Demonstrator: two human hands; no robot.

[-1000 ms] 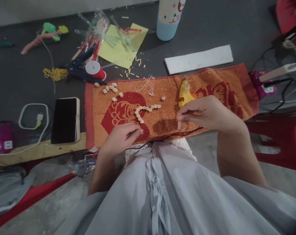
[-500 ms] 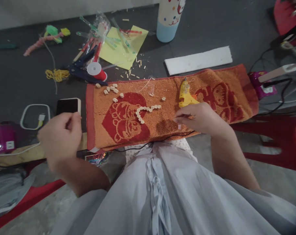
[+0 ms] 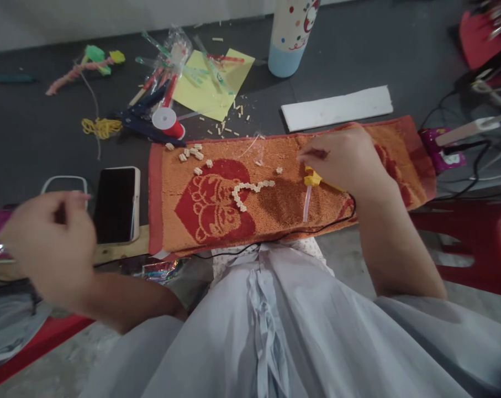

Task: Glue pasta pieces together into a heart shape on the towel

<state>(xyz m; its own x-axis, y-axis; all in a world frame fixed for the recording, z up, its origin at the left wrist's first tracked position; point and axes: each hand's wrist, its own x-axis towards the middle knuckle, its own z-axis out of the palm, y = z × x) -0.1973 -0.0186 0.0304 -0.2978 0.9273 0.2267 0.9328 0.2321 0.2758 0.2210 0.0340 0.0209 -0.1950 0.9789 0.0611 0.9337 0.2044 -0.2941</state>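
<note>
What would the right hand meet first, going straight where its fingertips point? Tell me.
Probably the lone pale piece on the orange towel, though the right hand may pass above; depth is unclear.

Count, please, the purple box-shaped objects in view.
2: one purple box-shaped object at the picture's left edge, partly behind the person's left hand; the other beside the right end of the orange fabric towel. More may be hidden.
</note>
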